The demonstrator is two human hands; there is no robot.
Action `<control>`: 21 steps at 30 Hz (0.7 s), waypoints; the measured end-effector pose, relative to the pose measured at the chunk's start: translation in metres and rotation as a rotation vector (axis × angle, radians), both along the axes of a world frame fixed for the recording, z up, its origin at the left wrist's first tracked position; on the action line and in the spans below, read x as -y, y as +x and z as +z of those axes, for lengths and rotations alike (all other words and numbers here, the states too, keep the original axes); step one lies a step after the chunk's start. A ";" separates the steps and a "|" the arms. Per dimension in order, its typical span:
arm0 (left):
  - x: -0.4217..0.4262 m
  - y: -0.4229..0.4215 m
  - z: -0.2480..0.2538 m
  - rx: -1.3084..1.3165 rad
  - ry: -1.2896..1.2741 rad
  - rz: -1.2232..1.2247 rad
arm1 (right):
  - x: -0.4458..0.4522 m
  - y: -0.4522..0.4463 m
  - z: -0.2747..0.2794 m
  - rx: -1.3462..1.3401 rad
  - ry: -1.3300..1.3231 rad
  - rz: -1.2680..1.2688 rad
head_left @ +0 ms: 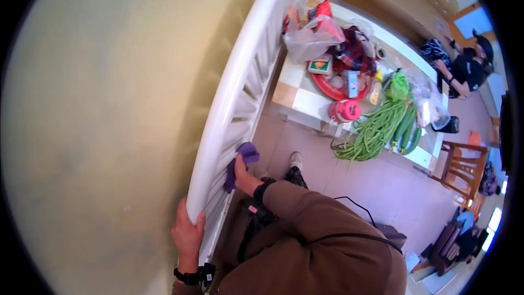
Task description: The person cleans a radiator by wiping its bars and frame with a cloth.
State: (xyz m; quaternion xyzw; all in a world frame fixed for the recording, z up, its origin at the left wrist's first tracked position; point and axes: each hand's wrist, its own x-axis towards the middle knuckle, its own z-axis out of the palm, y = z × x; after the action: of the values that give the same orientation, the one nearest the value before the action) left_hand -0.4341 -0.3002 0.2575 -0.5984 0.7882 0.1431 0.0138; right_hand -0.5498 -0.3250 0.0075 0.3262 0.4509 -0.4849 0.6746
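Observation:
A white slatted frame (221, 112), which looks like a radiator, runs along the wall with a thick rounded top rail. My left hand (188, 232) is closed around the near end of that rail, thumb on the room side. Lower down, my right hand (242, 173) presses a purple cloth (248, 153) against the slats. Part of the cloth is bunched under the fingers and hidden. Both wrists carry black bands.
A tiled table (311, 104) holds green beans (376, 131), cucumbers (405, 125), a red tray (323, 86), a pink-lidded jar (345, 111) and plastic bags (311, 38). A wooden chair (464, 166) stands beyond. One person (466, 71) sits by the sofa (406, 0); another (466, 246) is farther off.

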 end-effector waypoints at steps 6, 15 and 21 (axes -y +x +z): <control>0.000 0.004 -0.001 0.041 0.020 0.002 | -0.020 0.060 -0.139 0.018 -0.114 0.056; 0.002 0.002 0.002 -0.003 -0.042 -0.039 | -0.026 0.043 -0.036 0.139 -0.156 0.068; 0.001 -0.001 -0.002 -0.017 -0.142 -0.077 | -0.039 0.010 0.125 0.148 -0.143 0.209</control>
State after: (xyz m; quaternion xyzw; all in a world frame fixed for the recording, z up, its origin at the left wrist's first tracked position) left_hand -0.4350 -0.3007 0.2555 -0.5659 0.8189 0.0911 -0.0300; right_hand -0.5400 -0.2863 0.1325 0.2635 0.3957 -0.4176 0.7743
